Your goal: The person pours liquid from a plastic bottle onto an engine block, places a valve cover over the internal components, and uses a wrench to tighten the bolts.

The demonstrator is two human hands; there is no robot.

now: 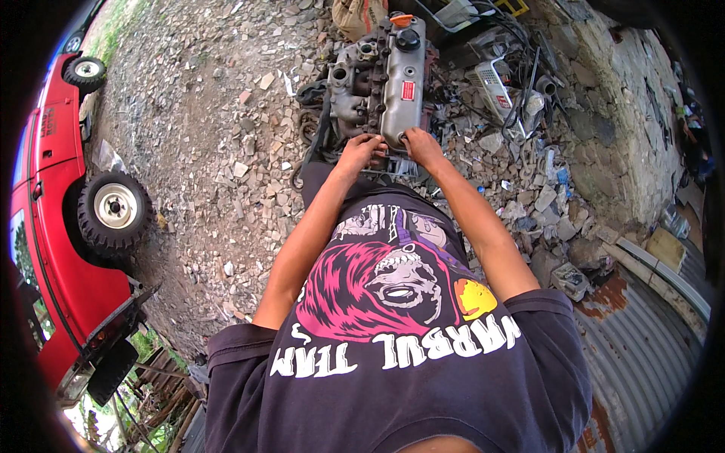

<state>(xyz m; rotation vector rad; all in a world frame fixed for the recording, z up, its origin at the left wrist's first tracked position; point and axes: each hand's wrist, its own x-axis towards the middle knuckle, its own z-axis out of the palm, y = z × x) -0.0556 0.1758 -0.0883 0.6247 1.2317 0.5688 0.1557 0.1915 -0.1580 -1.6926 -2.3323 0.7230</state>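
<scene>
An engine stands upright on the ground just ahead of me. Its long grey valve cover [399, 98] has a dark round filler cap [408, 39] near the far end and a small red label. Along its left side runs a cast metal manifold [349, 83] with round openings. My left hand [361, 153] is at the near end of the engine, left of the cover, fingers bent and drawn together. At the cover's near right corner, my right hand [423, 147] has its fingers curled in. Whatever either hand grips is hidden or too small to make out.
Broken stone and rubble [249, 151] cover the ground. A red vehicle [57, 196] with large wheels stands at the left. Scrap parts and cables lie right of the engine beside a stone wall [627, 98]. Corrugated metal sheeting [642, 362] is at the lower right; a sack [355, 16] sits behind the engine.
</scene>
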